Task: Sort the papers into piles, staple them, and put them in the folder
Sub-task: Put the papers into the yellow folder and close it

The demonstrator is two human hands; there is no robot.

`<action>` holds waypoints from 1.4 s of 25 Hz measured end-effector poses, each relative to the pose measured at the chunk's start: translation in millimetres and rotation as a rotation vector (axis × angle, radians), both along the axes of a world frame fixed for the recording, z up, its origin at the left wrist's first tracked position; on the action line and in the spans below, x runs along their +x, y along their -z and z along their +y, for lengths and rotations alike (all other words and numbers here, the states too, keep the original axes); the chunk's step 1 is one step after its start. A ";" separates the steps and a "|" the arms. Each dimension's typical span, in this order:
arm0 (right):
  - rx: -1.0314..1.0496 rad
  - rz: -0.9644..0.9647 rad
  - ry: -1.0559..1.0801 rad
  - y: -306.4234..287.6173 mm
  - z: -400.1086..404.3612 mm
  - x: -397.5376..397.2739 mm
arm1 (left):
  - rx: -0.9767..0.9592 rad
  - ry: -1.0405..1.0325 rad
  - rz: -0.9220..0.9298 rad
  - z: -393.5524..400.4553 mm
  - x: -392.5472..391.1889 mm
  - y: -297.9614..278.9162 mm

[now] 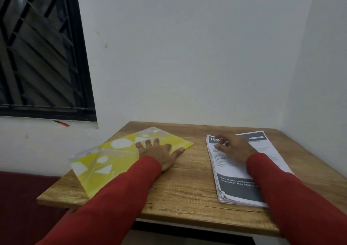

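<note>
On the table [187, 179], the yellow folder [105, 162] at nine o'clock is pressed flat by the left hand [159, 150]; the paper stack [242, 169] at three o'clock is touched, perhaps pinched, by the right hand [232, 147].

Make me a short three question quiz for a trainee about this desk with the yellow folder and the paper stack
1. True or false: the left hand lies flat on the yellow folder.
2. Which hand touches the stack of papers? A. left B. right C. neither
3. Fill in: folder and papers both lie on a wooden ____.

Key
1. True: its straight fingers are spread on the folder's right end.
2. B: the right hand rests on the stack's far end, fingers bent at the top sheet's corner. Whether it pinches a sheet cannot be told.
3. table.
</note>
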State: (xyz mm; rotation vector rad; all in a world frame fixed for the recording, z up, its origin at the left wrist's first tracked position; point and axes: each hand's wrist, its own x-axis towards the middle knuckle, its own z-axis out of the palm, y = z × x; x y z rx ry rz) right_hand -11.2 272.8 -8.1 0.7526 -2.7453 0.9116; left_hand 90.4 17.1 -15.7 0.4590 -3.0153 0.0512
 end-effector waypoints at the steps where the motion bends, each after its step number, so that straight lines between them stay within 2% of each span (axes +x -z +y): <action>1: 0.007 -0.005 -0.033 6.8 0.8 -2.5 | 0.023 -0.025 -0.050 -2.8 -0.6 -0.2; 5: 0.065 0.010 -0.073 19.2 4.4 -6.6 | 0.036 0.010 -0.072 -3.6 -2.6 -0.8; 10: 0.046 0.004 -0.089 17.6 4.0 -1.4 | 0.164 0.061 0.085 4.3 1.8 -6.2; 13: 0.031 0.004 -0.087 17.9 5.2 -1.4 | 0.146 -0.041 -0.086 -9.0 10.6 -18.7; 16: 0.028 -0.008 -0.095 18.2 4.8 -2.3 | 0.090 -0.031 -0.262 -27.6 19.4 -30.6; 20: -0.084 -0.074 -0.088 16.6 6.4 -0.9 | 0.287 0.015 -0.271 -34.8 22.9 -42.1; 24: -0.160 -0.078 -0.076 15.7 8.3 0.7 | 0.259 0.052 -0.234 -30.9 20.1 -58.4; 29: -0.162 -0.110 -0.086 17.6 8.4 0.3 | 0.241 -0.076 -0.476 -28.0 32.3 -68.3; 35: -0.175 -0.121 -0.093 20.6 8.4 -3.8 | 0.520 -0.103 -0.424 -57.7 34.7 -52.7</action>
